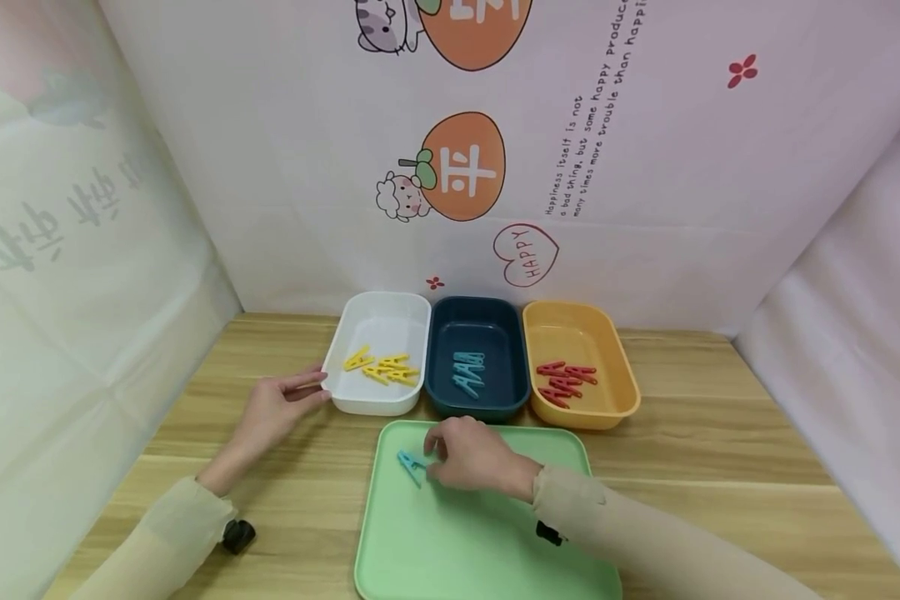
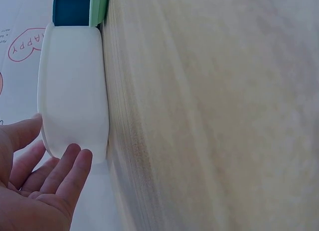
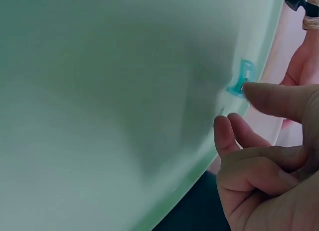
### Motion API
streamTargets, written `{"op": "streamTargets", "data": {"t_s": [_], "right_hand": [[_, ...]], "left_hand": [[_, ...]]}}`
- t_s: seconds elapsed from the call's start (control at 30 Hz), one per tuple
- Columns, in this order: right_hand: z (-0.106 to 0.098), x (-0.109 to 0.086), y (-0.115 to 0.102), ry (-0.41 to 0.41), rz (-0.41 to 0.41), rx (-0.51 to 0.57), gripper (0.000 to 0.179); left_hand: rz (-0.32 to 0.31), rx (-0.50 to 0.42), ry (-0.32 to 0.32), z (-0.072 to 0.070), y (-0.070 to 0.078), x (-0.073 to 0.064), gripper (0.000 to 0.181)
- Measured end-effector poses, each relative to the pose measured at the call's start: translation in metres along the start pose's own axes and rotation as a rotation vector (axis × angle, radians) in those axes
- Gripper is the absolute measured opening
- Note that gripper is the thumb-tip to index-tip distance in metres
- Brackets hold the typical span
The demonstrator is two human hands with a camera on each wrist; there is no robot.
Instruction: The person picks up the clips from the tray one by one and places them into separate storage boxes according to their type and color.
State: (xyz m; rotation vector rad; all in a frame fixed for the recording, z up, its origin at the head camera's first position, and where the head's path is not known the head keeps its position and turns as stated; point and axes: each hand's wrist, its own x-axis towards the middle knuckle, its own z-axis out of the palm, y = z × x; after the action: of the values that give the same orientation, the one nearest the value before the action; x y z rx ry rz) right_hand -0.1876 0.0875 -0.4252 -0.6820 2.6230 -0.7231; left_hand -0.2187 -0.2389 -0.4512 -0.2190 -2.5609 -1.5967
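Note:
My right hand (image 1: 468, 454) hovers over the green tray (image 1: 487, 542), its fingers bent and a gap between thumb and fingertips. Just left of it lies a light-blue clothespin (image 1: 412, 467) on the tray. From the right wrist, the thumb tip overlaps the clothespin (image 3: 245, 74), hiding part of it. My left hand (image 1: 273, 412) is at the near left side of a white bin (image 1: 378, 404), fingers loosely extended with fingertips right at its wall. In the left wrist view, the thumb reaches the rim of the bin (image 2: 75, 81).
Yellow clothespins (image 1: 390, 368) lie in the white bin. Beside it stand a dark-blue bin (image 1: 480, 317) with several blue clothespins (image 1: 468, 372) and an orange bin (image 1: 607, 358) with several red ones (image 1: 566, 382). A printed cloth (image 1: 307, 167) hangs behind the wooden table (image 1: 705, 433).

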Motion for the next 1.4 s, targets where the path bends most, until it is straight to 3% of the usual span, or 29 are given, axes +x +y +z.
{"op": "streamTargets", "data": {"t_s": [0.23, 0.47, 0.73, 1.4], "right_hand": [[0.008, 0.007, -0.006, 0.016, -0.02, -0.028, 0.04], [0.012, 0.004, -0.002, 0.038, -0.058, -0.061, 0.032], [0.001, -0.013, 0.007, 0.042, -0.047, -0.097, 0.024], [-0.012, -0.045, 0.031, 0.086, 0.008, -0.096, 0.03]], "left_hand": [[0.0, -0.003, 0.003, 0.0, -0.002, -0.001, 0.041], [-0.009, -0.005, -0.002, 0.0, -0.001, 0.0, 0.042], [0.008, -0.003, -0.001, 0.0, -0.001, 0.0, 0.041], [0.011, -0.01, -0.013, 0.0, -0.002, -0.001, 0.042]]}}
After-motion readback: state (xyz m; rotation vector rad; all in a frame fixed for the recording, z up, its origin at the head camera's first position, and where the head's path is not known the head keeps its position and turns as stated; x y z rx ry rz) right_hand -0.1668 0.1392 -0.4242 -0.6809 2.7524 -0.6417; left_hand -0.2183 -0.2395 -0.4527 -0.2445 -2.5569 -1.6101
